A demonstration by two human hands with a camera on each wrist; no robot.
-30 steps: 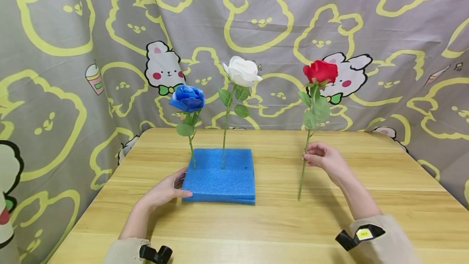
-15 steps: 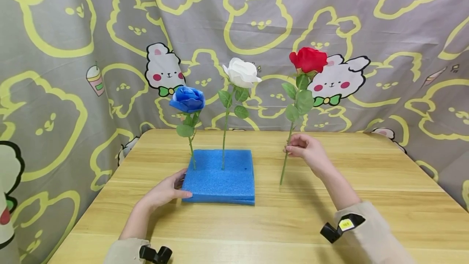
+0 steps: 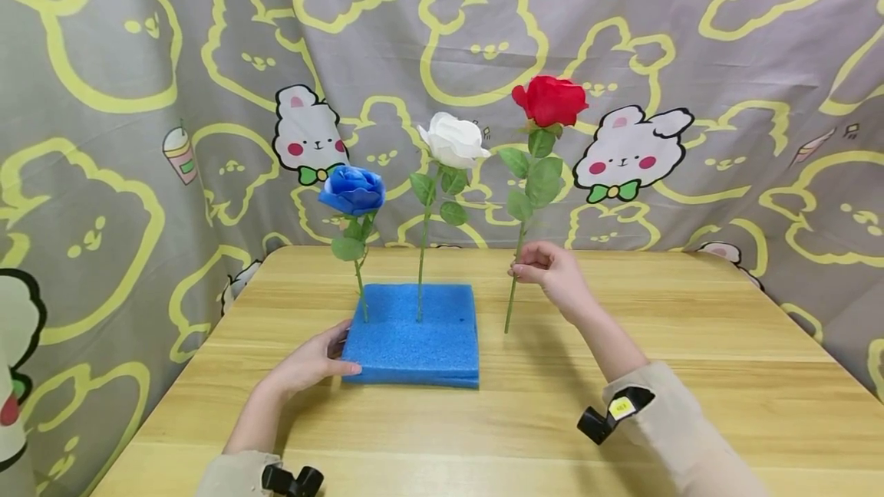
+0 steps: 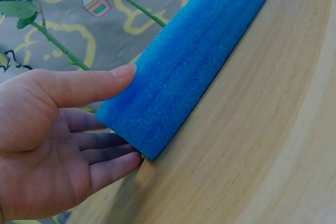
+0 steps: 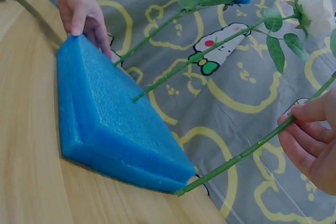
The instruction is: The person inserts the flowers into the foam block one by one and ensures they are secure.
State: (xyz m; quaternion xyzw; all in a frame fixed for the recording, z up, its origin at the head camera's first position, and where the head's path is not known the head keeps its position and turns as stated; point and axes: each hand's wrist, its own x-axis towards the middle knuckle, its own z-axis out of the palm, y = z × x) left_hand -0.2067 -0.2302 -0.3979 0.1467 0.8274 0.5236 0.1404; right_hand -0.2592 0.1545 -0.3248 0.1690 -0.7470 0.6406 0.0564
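Observation:
A blue foam block [image 3: 421, 351] lies on the table, with a blue rose [image 3: 353, 192] and a white rose [image 3: 452, 142] standing in it by their stems. My left hand [image 3: 314, 359] holds the block's front left corner; in the left wrist view the thumb [image 4: 100, 83] lies on its edge and the fingers are at its side. My right hand [image 3: 552, 274] pinches the green stem of a red rose [image 3: 550, 102] between thumb and fingers. That rose is upright, slightly tilted, right of the block. Its stem's lower end [image 5: 184, 190] appears beside the block's corner in the right wrist view.
A small dark hole [image 3: 462, 320] shows in the foam's top, right of the white rose. The wooden table [image 3: 656, 313] extends on both sides of the block. A grey patterned curtain [image 3: 387, 21] hangs behind and beside the table.
My right hand has carried the red rose leftward and farther back, nearer the block, and the flower has risen in view. My left hand and the block have stayed in place.

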